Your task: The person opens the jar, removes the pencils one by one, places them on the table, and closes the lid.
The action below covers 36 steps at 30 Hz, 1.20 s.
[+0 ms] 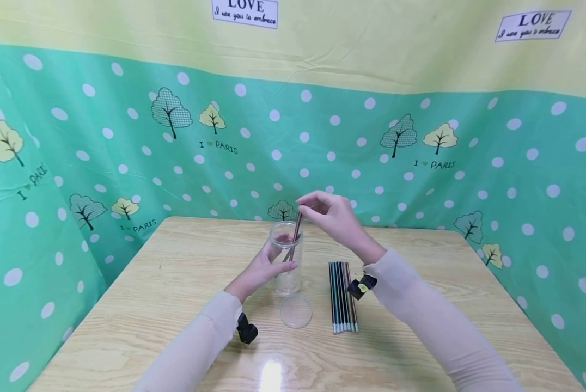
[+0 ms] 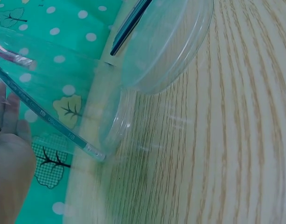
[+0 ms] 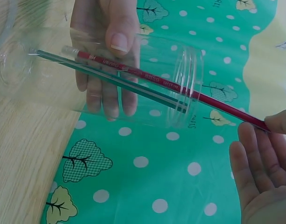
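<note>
My left hand (image 1: 263,267) grips a clear, wide-mouthed jar (image 1: 288,284) around its side, thumb in front and fingers behind, as the right wrist view shows. Between the thumb and fingertips of my right hand (image 1: 333,218), the upper end of a red pencil (image 3: 217,104) is pinched above the rim. Its lower end, with the eraser, is down inside the jar. A green pencil (image 3: 110,80) leans within the jar, its eraser end (image 2: 97,153) near the bottom in the left wrist view.
A round clear lid (image 1: 295,312) lies on the wooden table (image 1: 185,305) just in front of the jar. To its right, several dark and brown pencils (image 1: 342,296) lie side by side, eraser ends toward me. A green dotted curtain (image 1: 254,179) hangs behind the table.
</note>
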Available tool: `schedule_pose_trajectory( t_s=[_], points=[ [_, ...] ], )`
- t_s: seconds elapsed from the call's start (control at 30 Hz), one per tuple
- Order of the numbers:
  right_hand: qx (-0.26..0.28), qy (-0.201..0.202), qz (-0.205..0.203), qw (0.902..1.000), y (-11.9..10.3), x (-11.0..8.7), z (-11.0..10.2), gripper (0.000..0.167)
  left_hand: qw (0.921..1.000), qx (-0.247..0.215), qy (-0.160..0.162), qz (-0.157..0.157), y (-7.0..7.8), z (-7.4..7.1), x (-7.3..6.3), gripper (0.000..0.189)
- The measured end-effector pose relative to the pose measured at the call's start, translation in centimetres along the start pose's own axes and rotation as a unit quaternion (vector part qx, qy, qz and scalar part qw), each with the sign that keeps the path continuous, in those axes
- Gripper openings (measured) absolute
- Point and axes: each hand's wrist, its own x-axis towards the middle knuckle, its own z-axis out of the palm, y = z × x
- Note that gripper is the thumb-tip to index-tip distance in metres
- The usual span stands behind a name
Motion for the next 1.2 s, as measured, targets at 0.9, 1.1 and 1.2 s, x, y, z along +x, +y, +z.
schedule_pose_trajectory(
  t_s=[0.9, 1.1, 1.2],
  points=[
    [0.070, 0.070, -0.032, 0.9946, -0.8, -0.8, -3.5, 0.018, 0.9999, -0.007, -0.005, -0.010, -0.3, -0.2, -0.1, 0.075],
    [0.072, 0.091, -0.042, 0.9923, -0.8, -1.0, -4.3, 0.019, 0.9998, -0.001, -0.001, -0.017, -0.2, -0.2, -0.1, 0.077],
    [0.082, 0.102, -0.044, 0.9904, -0.7, -1.3, -4.7, 0.018, 0.9999, 0.001, -0.001, -0.016, -0.2, -0.2, -0.1, 0.077]
  ],
)
